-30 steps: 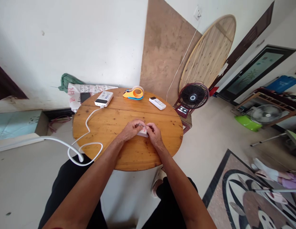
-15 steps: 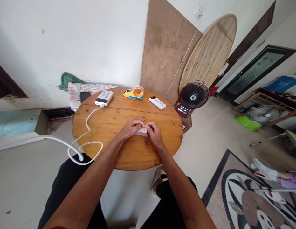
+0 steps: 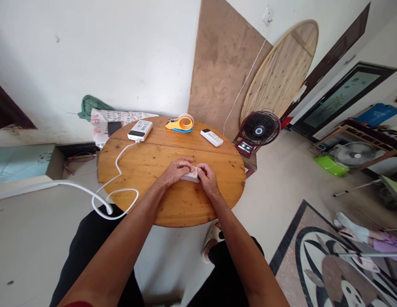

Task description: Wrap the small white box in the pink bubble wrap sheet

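A small white box with reddish print [image 3: 191, 175] lies on the round wooden table [image 3: 150, 166], close in front of me. My left hand [image 3: 176, 172] is closed on its left end, fingers curled over the top. My right hand [image 3: 207, 178] pinches the right end, thumb and fingertips at the upper corner. Both sets of fingertips nearly meet above the box and cover part of it. Whether they also hold some small piece there, I cannot make out.
Along the table's far side are a white power bank [image 3: 140, 130] with a white cable [image 3: 117, 160], an orange and blue tape dispenser [image 3: 181, 123] and a white device with a dark panel [image 3: 212, 137]. A fan [image 3: 259, 130] stands beyond the right edge.
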